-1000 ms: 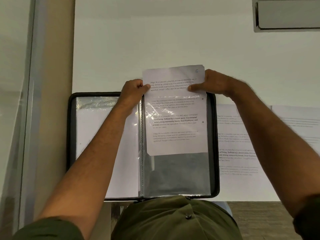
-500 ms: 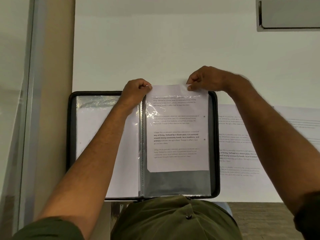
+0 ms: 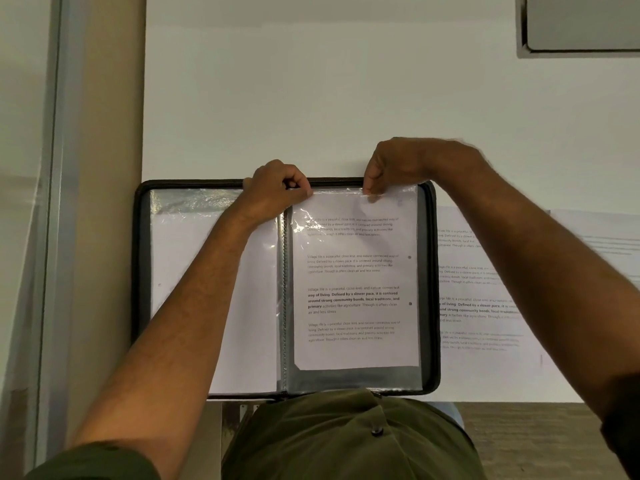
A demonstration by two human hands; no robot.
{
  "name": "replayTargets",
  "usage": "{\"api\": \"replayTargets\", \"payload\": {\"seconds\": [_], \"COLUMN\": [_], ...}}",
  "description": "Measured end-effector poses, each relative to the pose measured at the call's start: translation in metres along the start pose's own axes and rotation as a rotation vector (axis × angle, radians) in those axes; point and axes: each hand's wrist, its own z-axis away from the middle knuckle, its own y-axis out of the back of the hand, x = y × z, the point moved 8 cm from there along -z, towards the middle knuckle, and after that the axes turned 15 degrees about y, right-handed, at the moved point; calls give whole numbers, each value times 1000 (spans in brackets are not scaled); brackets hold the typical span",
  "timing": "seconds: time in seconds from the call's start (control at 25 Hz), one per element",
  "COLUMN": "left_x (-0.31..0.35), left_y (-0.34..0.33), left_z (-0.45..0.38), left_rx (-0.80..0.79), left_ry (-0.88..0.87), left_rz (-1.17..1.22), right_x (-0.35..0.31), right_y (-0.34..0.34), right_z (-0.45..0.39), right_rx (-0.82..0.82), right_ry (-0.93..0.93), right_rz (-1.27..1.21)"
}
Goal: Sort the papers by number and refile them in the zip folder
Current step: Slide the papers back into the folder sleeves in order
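Note:
The black zip folder (image 3: pixel 136 271) lies open on the white table, with clear plastic sleeves on both sides. A printed paper (image 3: pixel 353 278) sits almost fully inside the right sleeve (image 3: pixel 356 377); a grey strip of empty sleeve shows below it. My left hand (image 3: pixel 275 190) grips the top edge of the sleeve near the spine. My right hand (image 3: pixel 398 166) pinches the top edge of the sleeve and paper further right. The left sleeve (image 3: pixel 180 258) holds a blank-looking white sheet.
More printed papers (image 3: pixel 485 289) lie on the table to the right of the folder, one overlapping further sheets (image 3: pixel 602 244). A beige strip and a glass panel (image 3: pixel 31 202) run along the left. A grey tray-like frame (image 3: pixel 581 26) sits at the top right.
The paper has slid down into the right sleeve until its top edge is level with the sleeve's opening. Both hands moved down to the folder's top edge.

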Motion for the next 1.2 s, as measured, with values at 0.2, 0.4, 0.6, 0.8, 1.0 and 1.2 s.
{"api": "replayTargets", "payload": {"seconds": [0.2,0.4,0.6,0.8,1.0,1.2], "left_x": [2,5,6,4,3,-7], "left_y": [1,3,4,2,-6,-32], "left_z": [0,5,6,7,20,75], "left_rx": [25,62,66,107,261,367], "left_ry": [10,24,27,8,-36,-154], "left_rz": [-79,-96,-103,-104,-182,-169], "right_x": [-15,-25,-30,-22,-17,-2], "right_y": [-13,-26,-27,-16,-14,-40], "right_z": [-2,-1,6,22,51,97], "right_rx": [-119,-176,-170,-35,239,773], "right_ry": [-22,-30,-37,-55,167,164], "right_rz": [96,216,253,35,-59,-404]}}
